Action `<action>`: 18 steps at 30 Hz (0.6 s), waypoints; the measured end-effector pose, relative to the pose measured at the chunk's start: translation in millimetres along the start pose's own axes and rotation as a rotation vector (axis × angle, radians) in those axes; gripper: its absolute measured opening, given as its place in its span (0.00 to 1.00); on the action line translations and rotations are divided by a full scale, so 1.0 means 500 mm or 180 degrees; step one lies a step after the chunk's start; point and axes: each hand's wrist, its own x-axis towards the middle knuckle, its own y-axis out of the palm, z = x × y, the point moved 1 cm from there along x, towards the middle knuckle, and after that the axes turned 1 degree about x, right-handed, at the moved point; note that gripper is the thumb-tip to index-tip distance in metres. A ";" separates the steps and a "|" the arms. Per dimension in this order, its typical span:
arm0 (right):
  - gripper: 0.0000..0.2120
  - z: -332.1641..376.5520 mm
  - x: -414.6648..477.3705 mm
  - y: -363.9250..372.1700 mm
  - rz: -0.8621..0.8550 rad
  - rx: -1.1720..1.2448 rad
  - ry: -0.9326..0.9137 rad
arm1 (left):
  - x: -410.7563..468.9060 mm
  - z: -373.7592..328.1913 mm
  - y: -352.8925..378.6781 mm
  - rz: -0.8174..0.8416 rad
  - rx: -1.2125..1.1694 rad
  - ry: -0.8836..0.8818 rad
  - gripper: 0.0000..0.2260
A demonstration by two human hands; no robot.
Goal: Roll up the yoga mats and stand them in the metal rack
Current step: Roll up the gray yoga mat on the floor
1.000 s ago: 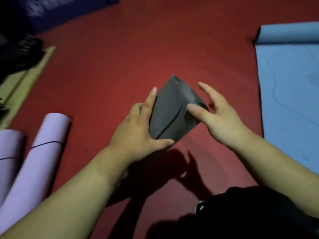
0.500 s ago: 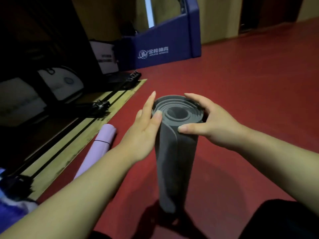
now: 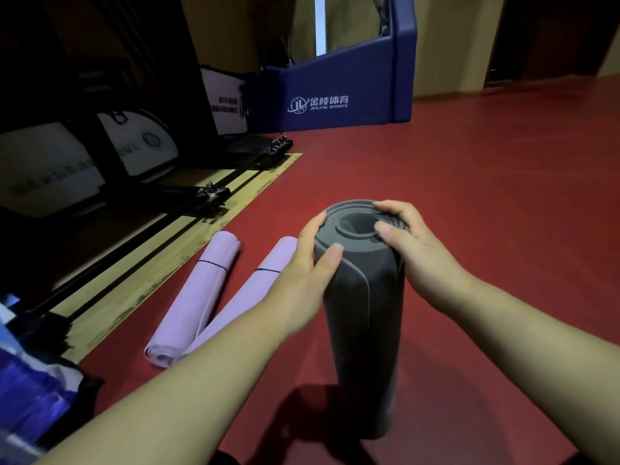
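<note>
Left grip (image 3: 307, 268) wraps the upper left side of the grey yoga mat (image 3: 364, 313), fingers curled behind, thumb pressed on the front by the loose outer edge. Right grip (image 3: 414, 253) clasps the top from the right, fingers hooked over the far rim and thumb on the spiral end. Both are grasping the mat.

The mat is rolled and stands upright, its lower end on the red floor (image 3: 486, 203), well away from the floor's left edge.

Two lilac rolled mats lie flat on the floor, side by side, between the grey mat and that left edge. These are the left lilac mat (image 3: 201, 290) and the right lilac mat (image 3: 265, 273), each with a thin dark band. Their near ends look to touch.

A pale wooden strip (image 3: 188, 243) runs along the floor's left edge, with black bars (image 3: 201, 196) on it. It's too dark to tell if that is the rack.

A blue padded block (image 3: 328, 95) marked JINLING SPORTS sits at the floor's far edge. A blurred blue-white thing (image 3: 30, 397) is at the near left corner.
</note>
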 end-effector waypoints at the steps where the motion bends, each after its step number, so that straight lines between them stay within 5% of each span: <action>1: 0.17 -0.004 -0.002 -0.002 -0.0052 0.0009 0.0001 | 0.003 -0.001 0.004 0.0023 0.0014 -0.0020 0.26; 8: 0.24 -0.001 -0.024 -0.025 -0.0615 -0.1283 -0.0529 | 0.007 -0.027 0.022 0.0086 -0.0428 -0.0196 0.21; 18: 0.41 0.030 -0.077 -0.010 -0.0155 -0.2403 -0.1708 | -0.019 -0.054 0.024 -0.0151 -0.0763 -0.0306 0.15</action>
